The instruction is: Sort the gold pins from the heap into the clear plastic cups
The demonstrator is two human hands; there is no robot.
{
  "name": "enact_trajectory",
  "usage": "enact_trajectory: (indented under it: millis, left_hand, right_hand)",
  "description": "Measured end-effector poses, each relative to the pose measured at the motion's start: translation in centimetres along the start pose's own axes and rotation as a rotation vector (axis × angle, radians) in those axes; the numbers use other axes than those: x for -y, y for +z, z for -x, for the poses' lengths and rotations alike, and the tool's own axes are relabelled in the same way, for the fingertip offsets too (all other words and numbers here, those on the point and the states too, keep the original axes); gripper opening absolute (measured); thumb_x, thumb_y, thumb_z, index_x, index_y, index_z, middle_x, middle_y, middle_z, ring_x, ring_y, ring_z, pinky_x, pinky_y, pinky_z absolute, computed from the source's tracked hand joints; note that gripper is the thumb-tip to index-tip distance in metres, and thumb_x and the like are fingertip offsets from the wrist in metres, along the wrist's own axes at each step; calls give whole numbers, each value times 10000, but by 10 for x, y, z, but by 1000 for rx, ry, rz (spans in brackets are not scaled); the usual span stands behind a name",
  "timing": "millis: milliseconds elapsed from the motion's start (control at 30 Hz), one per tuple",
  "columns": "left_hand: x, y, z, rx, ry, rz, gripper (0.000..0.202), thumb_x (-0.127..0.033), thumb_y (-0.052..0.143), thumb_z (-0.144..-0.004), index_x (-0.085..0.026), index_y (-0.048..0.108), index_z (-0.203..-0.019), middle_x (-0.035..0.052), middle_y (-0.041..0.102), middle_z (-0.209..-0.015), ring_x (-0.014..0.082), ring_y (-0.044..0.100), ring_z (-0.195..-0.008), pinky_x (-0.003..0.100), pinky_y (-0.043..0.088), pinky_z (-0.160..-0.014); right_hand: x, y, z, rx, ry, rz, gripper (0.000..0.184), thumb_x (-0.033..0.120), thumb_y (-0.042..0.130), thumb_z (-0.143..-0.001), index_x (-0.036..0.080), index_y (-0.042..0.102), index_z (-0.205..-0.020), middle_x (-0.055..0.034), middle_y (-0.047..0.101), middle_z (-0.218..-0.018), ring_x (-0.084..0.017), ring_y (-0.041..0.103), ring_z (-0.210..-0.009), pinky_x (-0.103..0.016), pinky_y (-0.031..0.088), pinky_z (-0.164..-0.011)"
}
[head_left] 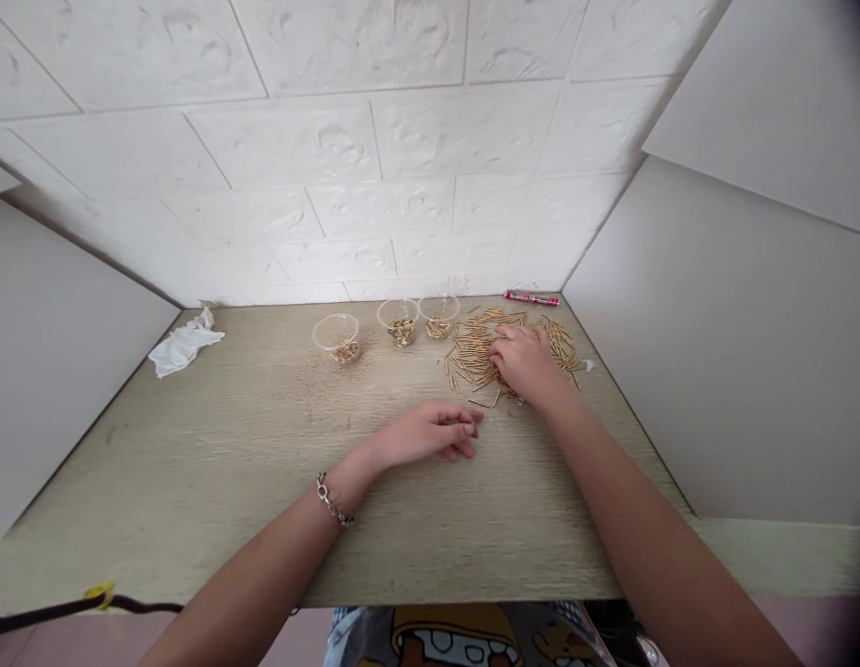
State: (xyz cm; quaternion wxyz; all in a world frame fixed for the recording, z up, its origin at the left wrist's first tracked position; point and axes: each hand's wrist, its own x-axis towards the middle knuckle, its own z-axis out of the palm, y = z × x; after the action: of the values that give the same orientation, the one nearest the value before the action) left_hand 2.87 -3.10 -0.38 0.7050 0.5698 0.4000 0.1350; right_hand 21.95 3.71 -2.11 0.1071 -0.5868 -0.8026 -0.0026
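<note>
We rest our right hand palm down on a spread pile of thin gold-coloured pins at the far right of the wooden table; the fingers lie loosely together on the pins, and we cannot tell whether any pin is pinched beneath them. Our left hand lies on the bare table nearer us, well apart from the pile, fingers curled together with nothing visible in them, a chain bracelet on the wrist. Just left of the pile stand three clear plastic cups, each with some gold pieces at the bottom. A small red-and-white wrapper lies by the back wall; its print is too small to read. A crumpled white tissue sits at far left.
</note>
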Motion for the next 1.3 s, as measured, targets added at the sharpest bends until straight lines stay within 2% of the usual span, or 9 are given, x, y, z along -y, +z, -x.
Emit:
enact_trajectory:
  millis: [67,133,200,500,633,767,1000,1133,1300]
  left_hand:
    - [2,-2,-2,-51,15,5,270,-370,551,-749,-146,589,-894,60,608,-968,103,568,-714,244,448,-657]
    - [3,-4,-4,-97,40,-8,256,-364,559,-742,-134,592,-852,20,598,-758,92,540,-657,234,432,-645]
    - [3,-5,-5,-123,52,-7,240,-362,566,-735,-136,588,-813,-4,565,-682,86,520,-628,228,415,-630]
    - [-4,-6,-2,-109,67,-43,226,-353,588,-709,-134,538,-734,-32,507,-610,71,464,-568,218,372,-584]
    - [-7,-7,2,-109,39,-75,227,-362,559,-726,-148,494,-688,-65,432,-530,45,358,-451,200,275,-462]
    - [-4,-7,-1,-160,45,62,273,-396,574,-712,-143,496,-646,-57,438,-541,39,355,-447,199,264,-452]
    - [4,-8,-9,-434,166,466,301,-374,679,-636,-116,633,-782,1,573,-685,27,409,-474,188,269,-460]
    - [2,-10,-8,-470,211,537,288,-361,685,-640,-112,652,-780,38,628,-750,33,434,-485,189,264,-450]
    - [3,-12,-9,-474,189,515,263,-346,698,-625,-113,658,-741,39,636,-748,36,450,-493,184,263,-448]
  right_hand:
    - [2,-1,0,17,0,4,266,167,366,-829,179,631,-854,-83,501,-1228,-256,394,-1135,-518,190,-972]
    - [4,-1,1,46,13,-1,282,145,338,-832,177,608,-907,-89,479,-1247,-261,390,-1137,-535,198,-966]
    - [5,-2,1,83,31,-10,302,123,309,-832,171,584,-949,-99,458,-1261,-269,384,-1139,-550,210,-958]
    - [5,5,-1,72,70,-56,302,138,273,-842,157,552,-955,-131,443,-1221,-284,355,-1138,-594,155,-966]
    - [1,8,0,-12,72,-111,221,160,315,-830,158,530,-881,-135,484,-1135,-281,415,-1048,-554,248,-920]
    - [1,1,1,-103,27,-258,168,137,332,-808,156,499,-809,-143,507,-1039,-253,448,-990,-433,341,-874]
    - [38,-16,15,-223,-207,-612,120,148,336,-824,179,446,-787,-113,504,-1024,-201,443,-1021,-378,359,-886]
    - [58,-9,24,-205,-274,-568,138,137,326,-838,167,460,-834,-124,479,-1070,-207,416,-1061,-379,359,-895]
    - [65,-6,28,-220,-270,-430,170,125,325,-843,153,493,-850,-138,486,-1092,-228,415,-1056,-384,365,-895]
